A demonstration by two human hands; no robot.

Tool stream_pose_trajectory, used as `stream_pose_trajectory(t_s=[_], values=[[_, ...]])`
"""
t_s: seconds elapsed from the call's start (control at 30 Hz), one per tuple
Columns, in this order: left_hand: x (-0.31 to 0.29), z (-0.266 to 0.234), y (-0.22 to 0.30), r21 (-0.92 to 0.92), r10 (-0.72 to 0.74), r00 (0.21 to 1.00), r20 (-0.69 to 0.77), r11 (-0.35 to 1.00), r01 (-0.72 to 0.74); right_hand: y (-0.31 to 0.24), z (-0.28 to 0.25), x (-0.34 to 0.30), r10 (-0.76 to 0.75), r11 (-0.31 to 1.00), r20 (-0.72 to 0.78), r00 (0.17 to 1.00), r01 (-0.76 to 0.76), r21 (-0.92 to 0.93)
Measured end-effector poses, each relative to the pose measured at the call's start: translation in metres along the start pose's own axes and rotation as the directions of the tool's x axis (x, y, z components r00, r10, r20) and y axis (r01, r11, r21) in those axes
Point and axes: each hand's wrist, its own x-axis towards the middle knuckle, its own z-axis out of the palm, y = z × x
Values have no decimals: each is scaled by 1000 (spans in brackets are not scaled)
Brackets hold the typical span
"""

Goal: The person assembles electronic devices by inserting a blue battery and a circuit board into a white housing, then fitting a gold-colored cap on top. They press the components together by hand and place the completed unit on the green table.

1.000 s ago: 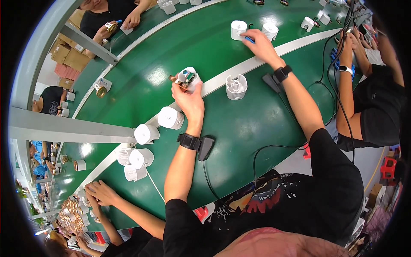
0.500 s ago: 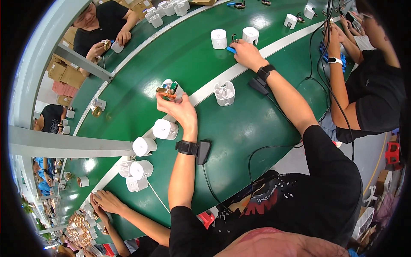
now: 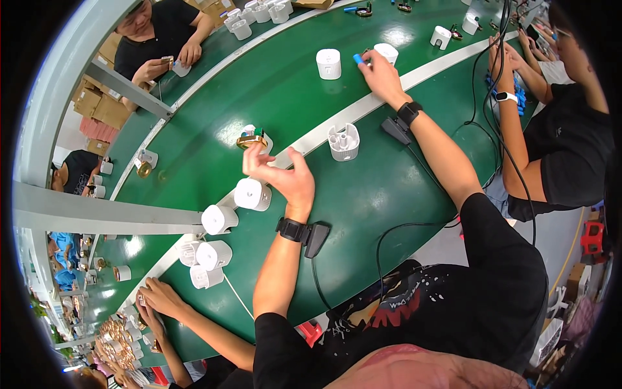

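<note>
My left hand [image 3: 285, 178] is open, fingers apart and curled, just beside a white plastic housing [image 3: 269, 142]. A copper-coloured part with a green circuit board [image 3: 251, 138] sits at that housing, partly hidden by my fingers. Farther right, over the green belt, my right hand [image 3: 383, 78] is closed on a small blue cylindrical part [image 3: 358, 59]. A white housing [image 3: 387, 52] stands right behind those fingers, and another white housing [image 3: 328, 64] is to their left. Between my forearms, an open-topped white housing [image 3: 343, 142] shows its inner posts.
Several white housings [image 3: 214, 255] stand along the pale rail left of my left arm. A grey post [image 3: 110, 211] crosses the left side. Black cables [image 3: 502, 84] hang at right. Co-workers sit at left, far left and right; one's hands [image 3: 162, 298] are at the lower left.
My left hand has let go of the white housing with the copper-coloured part and drawn back toward me. My right hand has lifted the blue part slightly and moved right.
</note>
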Motion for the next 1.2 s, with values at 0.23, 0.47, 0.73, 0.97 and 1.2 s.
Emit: stream_pose_trajectory(t_s=[0.23,0.47,0.73,0.97,1.2], values=[[0,2,-6,-67,-15,995,102,998,22,-38,-19,-11,215,916,171,961,-260,307],[0,1,0,-109,98,988,121,990,-85,-48,-20,-10,154,898,373,915,-287,335],[-2,3,-4,-193,14,973,229,981,31,-38,21,50,254,735,246,935,-352,579],[-1,-2,-5,-128,30,973,228,992,-1,-95,57,56,-209,978,128,970,205,43],[-2,1,-7,-120,36,959,281,993,-2,-91,47,39,-371,921,296,880,389,-2]])
